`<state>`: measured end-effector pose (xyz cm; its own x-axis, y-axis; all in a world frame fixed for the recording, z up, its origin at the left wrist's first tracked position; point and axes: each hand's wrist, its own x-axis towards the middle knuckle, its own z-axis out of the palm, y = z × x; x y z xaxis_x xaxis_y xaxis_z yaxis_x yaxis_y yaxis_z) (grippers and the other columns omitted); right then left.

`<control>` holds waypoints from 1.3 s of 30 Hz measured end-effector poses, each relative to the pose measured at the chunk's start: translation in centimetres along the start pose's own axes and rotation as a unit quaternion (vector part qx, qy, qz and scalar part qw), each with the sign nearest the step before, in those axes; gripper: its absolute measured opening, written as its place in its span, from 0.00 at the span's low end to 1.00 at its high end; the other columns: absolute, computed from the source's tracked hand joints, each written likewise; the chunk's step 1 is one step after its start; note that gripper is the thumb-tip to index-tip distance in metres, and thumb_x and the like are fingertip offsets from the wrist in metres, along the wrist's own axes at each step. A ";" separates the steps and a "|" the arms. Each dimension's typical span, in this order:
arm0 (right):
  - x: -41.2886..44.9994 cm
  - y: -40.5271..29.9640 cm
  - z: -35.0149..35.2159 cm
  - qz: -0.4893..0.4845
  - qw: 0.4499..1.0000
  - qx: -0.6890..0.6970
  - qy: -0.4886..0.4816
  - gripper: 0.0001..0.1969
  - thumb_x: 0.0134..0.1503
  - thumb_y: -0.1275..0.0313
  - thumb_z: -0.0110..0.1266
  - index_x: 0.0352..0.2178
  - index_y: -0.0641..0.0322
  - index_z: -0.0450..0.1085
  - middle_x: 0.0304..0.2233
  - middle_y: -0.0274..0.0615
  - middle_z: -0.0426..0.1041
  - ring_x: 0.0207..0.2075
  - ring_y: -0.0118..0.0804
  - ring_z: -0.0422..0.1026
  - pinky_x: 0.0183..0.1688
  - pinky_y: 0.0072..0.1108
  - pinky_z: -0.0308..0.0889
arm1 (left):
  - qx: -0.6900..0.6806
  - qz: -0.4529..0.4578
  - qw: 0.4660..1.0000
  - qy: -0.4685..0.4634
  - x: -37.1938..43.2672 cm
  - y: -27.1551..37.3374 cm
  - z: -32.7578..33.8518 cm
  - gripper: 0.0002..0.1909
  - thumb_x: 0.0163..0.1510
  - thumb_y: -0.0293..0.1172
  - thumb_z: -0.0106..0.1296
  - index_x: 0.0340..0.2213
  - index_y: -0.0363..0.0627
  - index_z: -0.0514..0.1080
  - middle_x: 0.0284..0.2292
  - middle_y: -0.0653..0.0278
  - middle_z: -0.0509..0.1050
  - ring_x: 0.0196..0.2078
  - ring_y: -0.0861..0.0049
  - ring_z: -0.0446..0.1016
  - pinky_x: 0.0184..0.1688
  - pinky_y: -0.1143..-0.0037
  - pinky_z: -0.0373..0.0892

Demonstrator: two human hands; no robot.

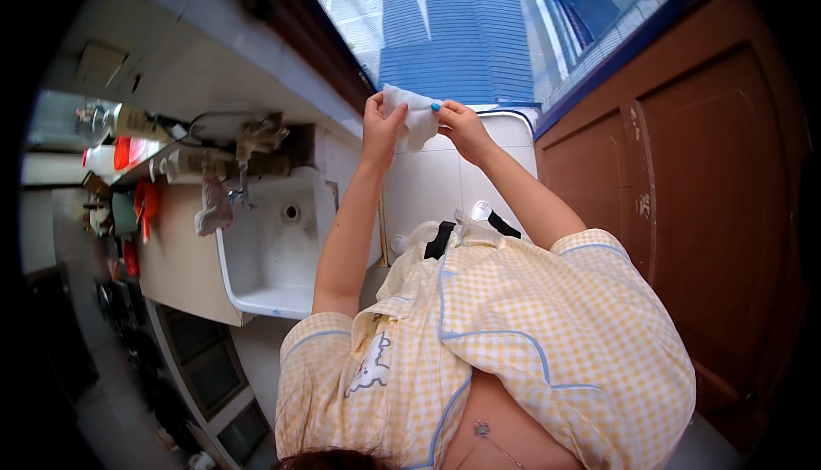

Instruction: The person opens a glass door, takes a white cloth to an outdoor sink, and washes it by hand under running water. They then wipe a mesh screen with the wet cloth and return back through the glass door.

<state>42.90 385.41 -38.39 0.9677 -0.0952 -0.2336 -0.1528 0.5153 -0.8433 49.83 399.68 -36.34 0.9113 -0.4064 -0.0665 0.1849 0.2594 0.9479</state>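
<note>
A thin white cloth or wipe (415, 117) is stretched between my two hands, out ahead of my body. My left hand (383, 125) pinches its left edge, thumb on top. At the other side my right hand (463, 125) grips the right edge between thumb and fingers; a blue nail shows on the thumb. The cloth hangs a little below the fingers, over the white tiled floor (426, 181). Both forearms reach forward from checked yellow sleeves.
To the left is a white ceramic sink (276, 277) with a metal faucet (240, 195) and a hanging rag (213, 207). A red-orange scoop (146, 204) lies on the counter (173, 258). A brown wooden door (699, 213) stands right; a mesh screen fronts blue slatted mats (462, 40).
</note>
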 end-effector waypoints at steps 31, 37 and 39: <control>-2.7 -16.9 -28.3 -0.292 0.881 -0.140 0.345 0.15 0.49 0.76 0.43 0.41 0.63 0.61 0.33 0.34 0.67 0.38 0.21 0.64 0.38 0.14 0.60 | 0.306 0.191 0.846 -0.393 24.8 -11.1 36.8 0.16 0.49 0.35 0.46 0.38 0.39 0.65 0.34 0.58 0.67 0.36 0.70 0.65 0.40 0.74 0.61; 6.4 -21.7 -31.3 -0.291 0.892 0.134 0.318 0.24 0.48 0.70 0.42 0.48 0.57 0.50 0.42 0.38 0.61 0.44 0.30 0.61 0.43 0.19 0.59 | 0.516 0.359 0.624 -0.465 38.5 -12.9 36.4 0.19 0.45 0.37 0.50 0.40 0.45 0.65 0.51 0.53 0.54 0.53 0.59 0.52 0.51 0.67 0.54; 9.7 -22.9 -31.6 -0.295 0.889 0.139 0.322 0.24 0.47 0.70 0.39 0.48 0.59 0.50 0.43 0.40 0.60 0.46 0.34 0.60 0.47 0.24 0.56 | 0.573 0.413 0.594 -0.384 42.5 -12.1 35.3 0.22 0.42 0.37 0.52 0.42 0.51 0.65 0.52 0.52 0.51 0.54 0.57 0.50 0.52 0.64 0.52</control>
<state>49.46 345.76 -36.68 0.5329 -0.8409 -0.0947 0.4859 0.3958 -0.7793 73.36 348.31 -39.63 -0.0021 -0.9494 0.3140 -0.9825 0.0605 0.1763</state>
